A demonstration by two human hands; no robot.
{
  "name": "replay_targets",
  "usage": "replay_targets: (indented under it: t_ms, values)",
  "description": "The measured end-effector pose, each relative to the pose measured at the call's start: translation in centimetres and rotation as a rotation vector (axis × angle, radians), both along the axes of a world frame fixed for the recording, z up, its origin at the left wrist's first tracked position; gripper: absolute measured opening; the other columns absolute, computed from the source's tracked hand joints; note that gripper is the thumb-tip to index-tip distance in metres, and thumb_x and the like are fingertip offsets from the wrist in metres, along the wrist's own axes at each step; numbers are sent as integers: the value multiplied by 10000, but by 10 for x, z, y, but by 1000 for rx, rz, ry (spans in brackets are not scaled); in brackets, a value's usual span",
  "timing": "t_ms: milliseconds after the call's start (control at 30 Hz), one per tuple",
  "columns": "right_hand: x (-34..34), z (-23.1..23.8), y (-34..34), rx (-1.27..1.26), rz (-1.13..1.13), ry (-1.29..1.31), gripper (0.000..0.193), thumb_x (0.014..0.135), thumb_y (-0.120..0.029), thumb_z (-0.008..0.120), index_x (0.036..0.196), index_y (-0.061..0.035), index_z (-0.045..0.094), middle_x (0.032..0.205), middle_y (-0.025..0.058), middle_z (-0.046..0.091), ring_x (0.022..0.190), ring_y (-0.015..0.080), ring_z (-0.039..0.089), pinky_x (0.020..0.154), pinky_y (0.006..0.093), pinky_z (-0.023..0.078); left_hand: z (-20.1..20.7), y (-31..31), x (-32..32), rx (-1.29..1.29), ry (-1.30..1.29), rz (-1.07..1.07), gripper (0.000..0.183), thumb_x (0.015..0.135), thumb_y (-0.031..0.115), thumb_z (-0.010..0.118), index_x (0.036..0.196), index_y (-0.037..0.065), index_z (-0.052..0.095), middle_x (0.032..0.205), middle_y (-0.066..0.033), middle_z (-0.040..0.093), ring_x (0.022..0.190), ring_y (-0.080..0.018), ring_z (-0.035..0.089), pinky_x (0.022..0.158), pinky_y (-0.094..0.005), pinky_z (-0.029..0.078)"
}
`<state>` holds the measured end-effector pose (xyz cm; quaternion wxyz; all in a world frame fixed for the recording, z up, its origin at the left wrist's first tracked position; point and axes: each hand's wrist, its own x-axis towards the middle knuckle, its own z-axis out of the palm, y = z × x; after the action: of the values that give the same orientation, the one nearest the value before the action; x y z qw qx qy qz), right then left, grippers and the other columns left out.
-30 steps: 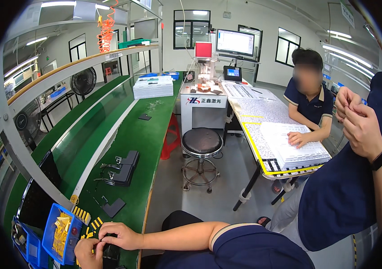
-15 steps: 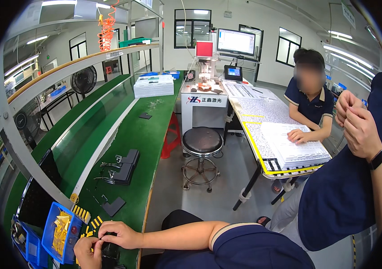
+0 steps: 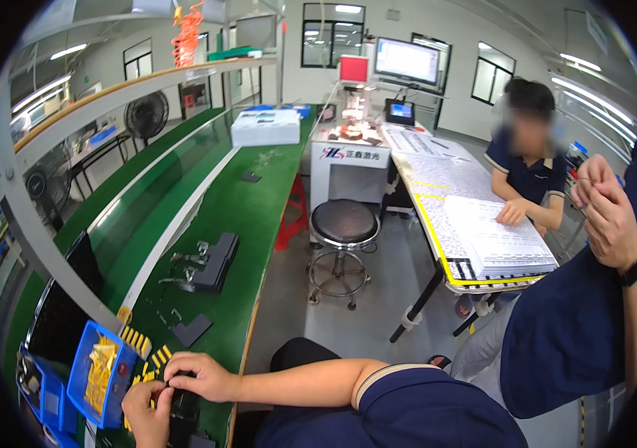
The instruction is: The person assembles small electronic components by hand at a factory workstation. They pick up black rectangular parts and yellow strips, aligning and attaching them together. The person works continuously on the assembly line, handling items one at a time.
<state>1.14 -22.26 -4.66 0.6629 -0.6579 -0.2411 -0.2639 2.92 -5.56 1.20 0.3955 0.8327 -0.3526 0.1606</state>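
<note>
Low at the left, over the green bench [image 3: 258,216], my left hand [image 3: 146,411] and my right hand [image 3: 202,378] meet fingertip to fingertip. Both are closed in a pinch, and what they hold is too small and hidden to name. Black flat parts [image 3: 186,407] lie on the bench under my hands. Just beyond are several small yellow strips [image 3: 160,355], set in rows and loose. A blue bin [image 3: 79,366] beside my left hand contains yellow pieces [image 3: 101,366]. Farther up the bench rest a dark flat piece [image 3: 193,328] and a stack of dark blocks [image 3: 217,263] with thin cables.
White stacked trays [image 3: 266,131] stand at the bench's far end. A round black stool [image 3: 344,222] is in the aisle. At right, a co-worker sits at a table with a paper stack [image 3: 501,243]; another person's raised hands [image 3: 606,213] are nearer. A metal rack post [image 3: 57,261] rises at left.
The whole view has shifted slightly, moving most things right in the picture. My hands remain pinched together at the same spot over the bench.
</note>
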Motion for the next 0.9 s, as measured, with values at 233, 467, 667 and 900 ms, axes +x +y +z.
replay_targets:
  t_ms: [233, 467, 667, 900]
  values:
    - [-3, 4, -6, 1, -53, 127, 69, 792, -5, 626, 859, -24, 626, 849, 62, 578, 798, 158, 558, 720, 264, 443, 4, -8, 1, 68, 60, -18, 177, 714, 162, 733, 804, 35, 650, 732, -99, 628, 655, -238, 611, 605, -326, 469]
    - [-1, 2, -1, 154, 86, 161, 94, 818, 22, 599, 910, 6, 609, 897, 67, 569, 836, 143, 562, 741, 259, 455, 7, -5, 0, 37, 29, -64, 171, 731, 141, 702, 852, 34, 645, 765, -105, 636, 690, -260, 617, 630, -349, 489]
    - [-1, -3, -6, 283, 200, 215, 129, 853, 19, 584, 979, 0, 567, 980, 67, 555, 916, 137, 548, 828, 269, 447, 4, -10, 1, 52, 17, -70, 184, 719, 45, 689, 892, 13, 632, 766, -95, 632, 658, -196, 621, 590, -291, 493]
    - [-2, -3, -6, 305, 198, 221, 137, 844, 33, 591, 974, -1, 565, 980, 68, 556, 918, 135, 548, 827, 268, 448, -2, -14, -1, 36, -85, -61, 192, 713, 23, 667, 899, 17, 622, 776, -111, 625, 698, -249, 617, 606, -330, 493]
